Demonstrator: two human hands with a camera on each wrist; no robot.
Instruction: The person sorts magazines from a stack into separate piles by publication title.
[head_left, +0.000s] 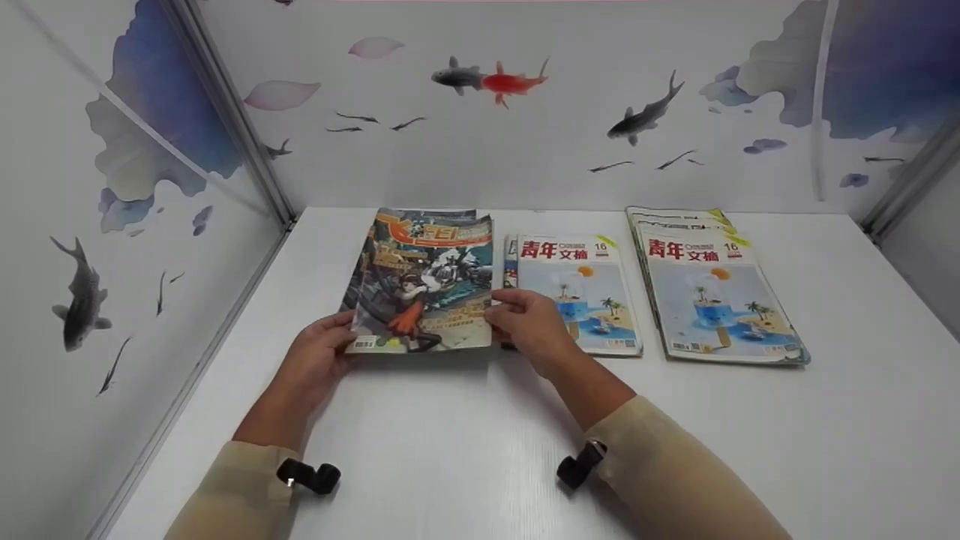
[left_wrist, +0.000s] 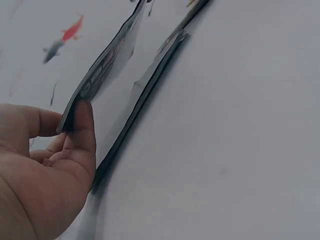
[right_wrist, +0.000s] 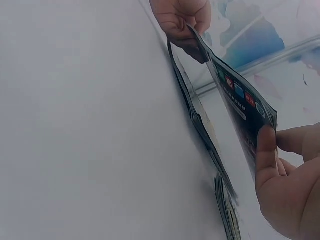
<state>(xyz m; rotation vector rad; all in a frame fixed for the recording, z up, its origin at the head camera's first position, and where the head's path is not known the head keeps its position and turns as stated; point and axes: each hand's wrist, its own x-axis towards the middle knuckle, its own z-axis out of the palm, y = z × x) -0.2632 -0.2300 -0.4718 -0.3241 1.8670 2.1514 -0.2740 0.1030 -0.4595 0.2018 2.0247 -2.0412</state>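
Note:
A colourful comic-style magazine, with a figure in red on its cover, is raised above the table. My left hand pinches its lower left corner, thumb on one face and fingers on the other. On the opposite side my right hand pinches the right edge. In the right wrist view the dark underside of this magazine shows between the two hands. Below it, with a gap between, another magazine or thin pile lies on the table, mostly hidden in the head view.
Just right of the held magazine lies a small stack of magazines with a pale blue beach cover. Farther right, a thicker, slightly fanned stack carries the same cover. Printed panels with fish surround the white table at the back and sides.

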